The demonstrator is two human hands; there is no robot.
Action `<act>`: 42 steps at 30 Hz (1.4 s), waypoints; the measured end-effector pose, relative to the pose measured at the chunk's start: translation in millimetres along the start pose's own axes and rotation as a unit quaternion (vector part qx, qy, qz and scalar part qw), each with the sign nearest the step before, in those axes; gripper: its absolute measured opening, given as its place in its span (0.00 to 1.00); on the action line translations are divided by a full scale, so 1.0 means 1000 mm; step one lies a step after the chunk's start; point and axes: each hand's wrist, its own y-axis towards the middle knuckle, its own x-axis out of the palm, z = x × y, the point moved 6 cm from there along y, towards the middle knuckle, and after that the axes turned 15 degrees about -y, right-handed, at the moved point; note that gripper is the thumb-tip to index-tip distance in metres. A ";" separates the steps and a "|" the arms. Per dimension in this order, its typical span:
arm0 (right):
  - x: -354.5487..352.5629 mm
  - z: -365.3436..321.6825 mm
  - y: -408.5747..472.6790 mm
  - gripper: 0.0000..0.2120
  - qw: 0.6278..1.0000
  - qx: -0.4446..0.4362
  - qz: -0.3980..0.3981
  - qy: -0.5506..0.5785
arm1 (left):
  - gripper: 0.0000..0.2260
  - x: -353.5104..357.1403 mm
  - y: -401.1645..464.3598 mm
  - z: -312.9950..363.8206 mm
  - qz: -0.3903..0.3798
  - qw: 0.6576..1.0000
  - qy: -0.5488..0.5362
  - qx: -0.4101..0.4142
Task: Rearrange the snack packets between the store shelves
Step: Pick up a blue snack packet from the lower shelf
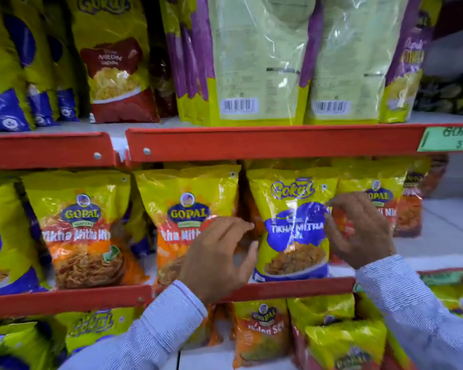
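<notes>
A yellow and blue Gokul Tikha Mitha packet (292, 222) stands upright on the middle shelf (292, 288). My right hand (358, 233) curls around its right edge, fingertips touching the packet's upper right. My left hand (219, 257) hovers at its left side with fingers spread, in front of an orange Gopal Tikha Mitha packet (185, 209). Whether the left fingers touch the Gokul packet is unclear. Another Gopal packet (78, 228) stands further left, and one more (380, 193) sits behind my right hand.
The upper shelf (265, 142) holds large green-yellow packets (259, 62) turned back to front, and a red Gokul packet (115, 65). A green price tag (449, 138) hangs at right. The lower shelf carries more Gopal packets (262, 332). Bare white shelf (449, 225) shows at right.
</notes>
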 end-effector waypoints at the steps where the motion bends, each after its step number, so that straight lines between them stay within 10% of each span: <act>1: 0.006 0.017 -0.010 0.12 0.998 0.057 -0.007 0.026 | 0.15 0.013 0.000 -0.003 0.000 0.999 -0.024 -0.027; 6: 0.072 0.079 -0.064 0.17 0.916 0.264 -0.234 0.189 | 0.22 0.075 0.004 -0.022 -0.060 0.976 -0.078 -0.195; 10: 0.105 0.071 -0.074 0.19 0.853 0.232 -0.327 0.334 | 0.28 0.104 0.000 -0.044 -0.082 0.948 -0.091 -0.294; 21: 0.014 0.012 -0.089 0.24 0.922 0.185 -0.073 0.332 | 0.28 0.039 -0.044 -0.002 0.093 0.948 -0.248 -0.177; 29: 0.069 -0.067 -0.194 0.36 0.951 0.183 -0.147 0.200 | 0.18 0.013 -0.180 -0.042 0.050 0.947 -0.156 -0.276; 36: 0.183 -0.138 -0.286 0.23 0.808 0.231 -0.434 0.325 | 0.32 0.042 -0.302 -0.124 0.002 0.851 -0.236 -0.470; 42: 0.246 -0.162 -0.282 0.24 0.762 0.247 -0.517 0.304 | 0.27 0.072 -0.337 -0.199 -0.025 0.817 -0.243 -0.523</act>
